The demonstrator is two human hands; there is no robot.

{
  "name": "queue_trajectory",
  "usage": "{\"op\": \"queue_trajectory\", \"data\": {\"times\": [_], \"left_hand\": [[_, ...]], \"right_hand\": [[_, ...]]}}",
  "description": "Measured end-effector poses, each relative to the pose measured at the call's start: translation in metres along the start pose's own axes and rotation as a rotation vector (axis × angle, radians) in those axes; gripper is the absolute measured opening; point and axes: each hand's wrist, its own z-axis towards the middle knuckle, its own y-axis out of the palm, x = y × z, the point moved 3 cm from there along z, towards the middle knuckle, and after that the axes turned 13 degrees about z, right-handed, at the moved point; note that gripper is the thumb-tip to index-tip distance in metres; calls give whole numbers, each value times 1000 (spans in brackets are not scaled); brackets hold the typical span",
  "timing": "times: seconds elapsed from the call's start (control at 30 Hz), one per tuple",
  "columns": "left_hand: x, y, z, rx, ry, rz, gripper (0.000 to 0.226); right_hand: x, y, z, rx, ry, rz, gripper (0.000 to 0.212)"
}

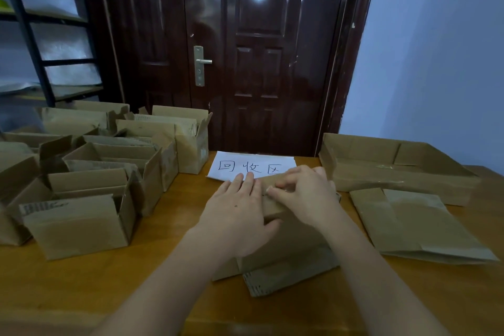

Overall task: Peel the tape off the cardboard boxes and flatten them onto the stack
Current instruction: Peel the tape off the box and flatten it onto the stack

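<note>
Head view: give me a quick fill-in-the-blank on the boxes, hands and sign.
1. Both hands rest on a cardboard ____ at the table's middle.
2. The open boxes crowd the person's ____ side.
3. The flattened cardboard lies on the person's ____ side.
4. The white paper sign lies before a dark ____.

Missing: box; left; right; door

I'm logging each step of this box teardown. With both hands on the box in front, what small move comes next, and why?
Probably pull the tape back along the seam: the right hand seems to pinch at the top edge of the box, the left hand presses it steady, and it is not yet flattened.
</note>
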Motion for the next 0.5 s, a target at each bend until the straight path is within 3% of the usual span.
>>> {"op": "queue_trajectory", "data": {"times": [0.07, 0.3, 0.5], "left_hand": [[8, -6, 7, 14, -11, 2, 103], [15, -2, 19, -59, -17, 7, 109], [18, 0, 19, -47, -4, 7, 106]], "right_hand": [[-4, 2, -1, 38, -8, 48, 19], [-2, -19, -3, 243, -97, -17, 11], [-8, -13, -9, 19, -184, 159, 19]]}}
